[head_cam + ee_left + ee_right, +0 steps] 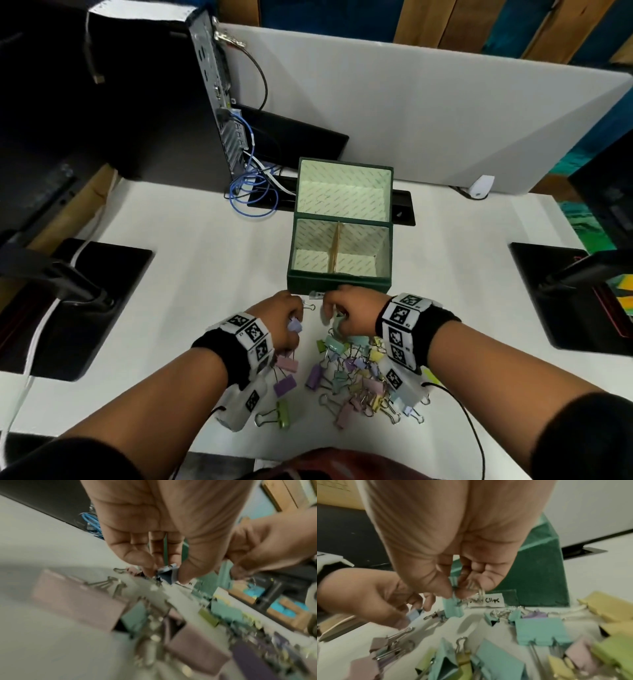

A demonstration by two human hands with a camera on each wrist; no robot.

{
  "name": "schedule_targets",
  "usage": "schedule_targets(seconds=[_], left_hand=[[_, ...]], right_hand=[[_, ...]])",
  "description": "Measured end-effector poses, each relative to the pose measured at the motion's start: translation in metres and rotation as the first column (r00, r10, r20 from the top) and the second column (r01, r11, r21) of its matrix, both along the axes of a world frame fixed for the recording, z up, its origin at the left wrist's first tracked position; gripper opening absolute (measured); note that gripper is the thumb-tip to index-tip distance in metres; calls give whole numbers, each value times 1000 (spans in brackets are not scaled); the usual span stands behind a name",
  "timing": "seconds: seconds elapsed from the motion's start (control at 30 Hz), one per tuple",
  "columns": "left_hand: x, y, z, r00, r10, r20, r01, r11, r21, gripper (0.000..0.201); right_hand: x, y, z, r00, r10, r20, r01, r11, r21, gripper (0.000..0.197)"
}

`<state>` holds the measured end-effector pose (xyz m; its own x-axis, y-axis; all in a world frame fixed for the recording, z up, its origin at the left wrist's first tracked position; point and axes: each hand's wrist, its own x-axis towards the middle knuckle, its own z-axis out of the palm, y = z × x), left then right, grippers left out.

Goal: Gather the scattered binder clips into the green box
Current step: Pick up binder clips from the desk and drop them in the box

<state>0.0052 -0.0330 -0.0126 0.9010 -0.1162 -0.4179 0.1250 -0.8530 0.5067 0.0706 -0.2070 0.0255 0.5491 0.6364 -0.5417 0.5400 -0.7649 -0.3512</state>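
Note:
The green box stands open on the white table, its lid tipped back and a divider splitting the inside; both halves look empty. Just in front of it, my left hand pinches a small pale blue binder clip between thumb and fingertips. My right hand pinches a teal binder clip by its top, so the clip hangs just above the table near the box's "Clips" label. Behind both hands, toward me, lies a pile of pastel binder clips.
A computer tower with blue cables stands back left. Black monitor bases sit at the left and right. A white partition closes the back. The table's front edge runs close behind the pile.

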Motion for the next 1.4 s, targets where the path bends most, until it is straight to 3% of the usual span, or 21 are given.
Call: schedule_targets(seconds=[0.13,0.23,0.4,0.57,0.7,0.87,0.97,1.07,1.2,1.3,1.4], left_hand=[[0,10,14,988,144,60,-129,970,-208,17],[5,18,26,958,281,62,-241,901,-362,22],[22,22,49,905,418,73,-329,799,-504,22],[39,16,65,880,457,131,-313,765,-563,24],[51,7,68,866,472,166,-301,757,-580,25],[48,9,64,864,468,186,-320,795,-515,31],[28,23,56,890,423,166,-301,822,-484,18],[0,39,40,942,319,103,-259,889,-378,25],[-27,43,22,993,115,-22,-117,979,-165,23],[-37,34,16,996,-43,-79,40,998,-39,31],[-43,24,12,979,-171,-109,179,982,63,36]], right_hand=[[-13,3,3,976,218,-26,-219,959,-178,53],[-19,1,-7,967,252,-26,-251,938,-239,53],[-18,-4,-10,987,161,-3,-159,970,-181,48],[-8,-13,-5,1000,14,-9,-15,994,-104,46],[3,-20,12,979,-176,-105,176,984,-14,46],[21,-28,33,846,-403,-349,484,855,186,41],[30,-32,38,805,-457,-378,553,808,201,42],[34,-26,40,785,-483,-388,581,790,193,40],[43,0,49,778,-546,-311,626,717,307,29],[50,20,47,723,-595,-351,691,625,362,44],[48,26,46,771,-548,-325,637,665,389,58]])
